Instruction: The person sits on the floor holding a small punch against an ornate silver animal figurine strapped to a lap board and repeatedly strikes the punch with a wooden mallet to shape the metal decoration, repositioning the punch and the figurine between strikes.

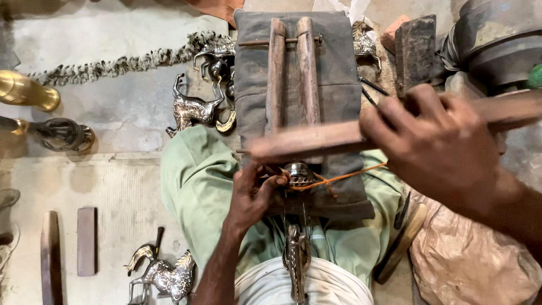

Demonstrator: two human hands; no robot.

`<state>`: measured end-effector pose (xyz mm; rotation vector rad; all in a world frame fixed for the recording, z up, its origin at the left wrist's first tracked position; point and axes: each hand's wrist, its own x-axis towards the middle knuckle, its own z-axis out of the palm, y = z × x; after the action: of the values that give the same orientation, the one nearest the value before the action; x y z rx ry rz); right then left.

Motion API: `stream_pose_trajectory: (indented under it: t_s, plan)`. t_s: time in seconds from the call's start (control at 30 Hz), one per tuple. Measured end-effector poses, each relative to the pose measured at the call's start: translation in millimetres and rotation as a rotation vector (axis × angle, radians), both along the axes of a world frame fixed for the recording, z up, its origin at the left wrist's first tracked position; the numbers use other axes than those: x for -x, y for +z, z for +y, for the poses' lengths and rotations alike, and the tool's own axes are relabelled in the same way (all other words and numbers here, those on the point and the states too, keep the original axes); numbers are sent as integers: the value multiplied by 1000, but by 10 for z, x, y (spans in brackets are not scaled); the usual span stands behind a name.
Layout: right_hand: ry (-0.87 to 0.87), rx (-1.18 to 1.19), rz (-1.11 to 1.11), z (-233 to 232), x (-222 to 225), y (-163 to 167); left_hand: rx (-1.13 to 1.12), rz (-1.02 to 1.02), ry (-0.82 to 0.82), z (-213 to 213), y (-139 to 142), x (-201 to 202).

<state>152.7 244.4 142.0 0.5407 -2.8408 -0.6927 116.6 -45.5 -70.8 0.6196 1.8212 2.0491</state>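
The right hand (437, 149) was clenched around a wooden stick (316, 141), blurred, its far end cut off at the frame's right edge. The left hand (254, 195) pinched a small rounded metal piece (298, 174), thumb and fingers covering its near side, so its shape was hard to make out. An orange cord (344, 178) ran from that piece toward the right hand and vanished under it. Beyond the left hand two wooden bars (291, 73) lay on a grey cloth (333, 68) over the lap. Below the left wrist a metal figure (296, 257) stood between the knees, partly hidden. Left of the left hand, a horse figurine (195, 107) lay on the floor (113, 118); another horse (164, 275) was cut off at the bottom edge.
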Motion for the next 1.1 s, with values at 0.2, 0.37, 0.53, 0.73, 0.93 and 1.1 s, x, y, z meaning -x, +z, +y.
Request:
stream_pose_trajectory:
  t_s: [0.2,0.37,0.53,0.73,0.93,1.1]
  plan:
    - [44,-50,2,47,-90,-79,-58,34,-78,-43,-87,25]
    - [54,117,56,164,-154,-115,-248,-285,154,14,24,-62]
    - [-113,192,-254,143,88,-30,-237,-296,151,121,116,-83]
    - [-151,249,-535,-102,720,139,-139,-203,218,160,153,-98]
    - [-387,-91,-784,-494,1065,472,-87,-251,240,144,206,-103]
    - [-455,-20,-817,-706,1124,669,-136,-248,204,140,157,-91]
